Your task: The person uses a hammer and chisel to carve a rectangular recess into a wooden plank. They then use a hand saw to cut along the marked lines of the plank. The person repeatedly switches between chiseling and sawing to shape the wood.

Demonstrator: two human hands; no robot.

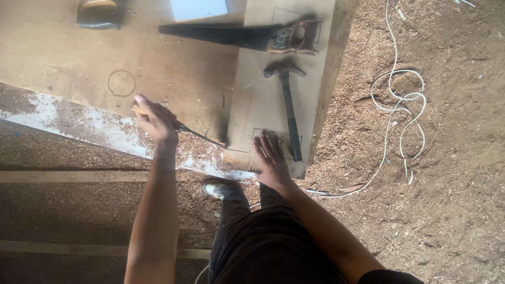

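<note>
Chisel [197,134] at the wooden board's [273,89] edge.
Left hand [155,120] fingers wrap its handle; right hand [271,158] fingers spread flat on board, beside hammer [288,105].

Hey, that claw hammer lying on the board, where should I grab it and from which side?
Grip the hammer on the lower half of its dark handle, coming from the near end by the right hand. The handle lies flat, pointing toward the person, with its head at the far end near the hand saw. The left hand is busy with a thin tool.
</note>
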